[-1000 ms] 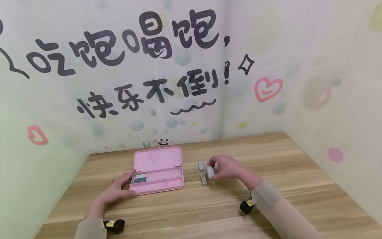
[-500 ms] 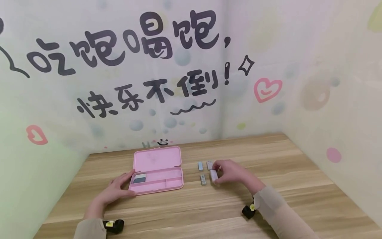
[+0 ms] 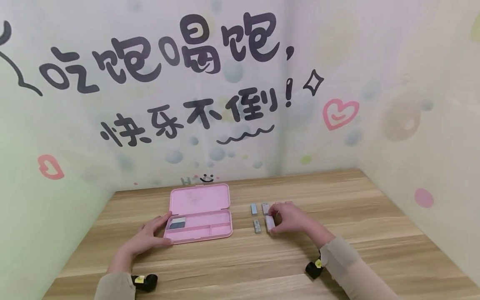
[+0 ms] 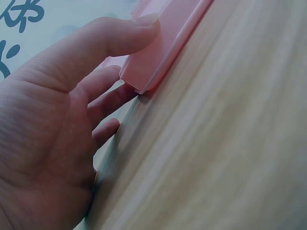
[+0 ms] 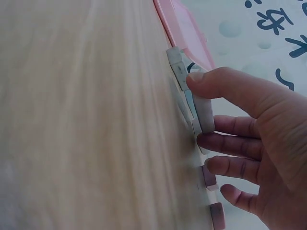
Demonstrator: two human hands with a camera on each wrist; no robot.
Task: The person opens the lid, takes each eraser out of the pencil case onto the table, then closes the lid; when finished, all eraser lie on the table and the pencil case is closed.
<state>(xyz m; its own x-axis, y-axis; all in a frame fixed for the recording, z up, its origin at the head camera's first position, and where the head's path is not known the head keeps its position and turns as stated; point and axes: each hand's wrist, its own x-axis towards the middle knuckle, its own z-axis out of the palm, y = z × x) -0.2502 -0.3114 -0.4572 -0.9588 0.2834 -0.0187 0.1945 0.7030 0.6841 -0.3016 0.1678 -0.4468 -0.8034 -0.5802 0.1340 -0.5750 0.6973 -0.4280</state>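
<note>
A pink pencil case lies open with its lid tipped back. My left hand holds its left end, thumb at the front corner and fingers around the far side. Inside the back compartment sits a white-and-dark block. To the right of the case, my right hand pinches a pale lavender eraser between thumb and fingers. In the right wrist view the eraser looks tilted above the neighbouring blocks. Close by lie a blue eraser, a grey one and another greyish one.
Reddish blocks show partly behind my right hand; the right wrist view shows a dark red block on the wooden table. A printed wall sheet rises behind the table, with another wall at the right.
My right hand has moved slightly right and toward me with the pale eraser, uncovering a greyish eraser behind it. Reddish blocks now show past the hand. My left hand stays on the pencil case.
</note>
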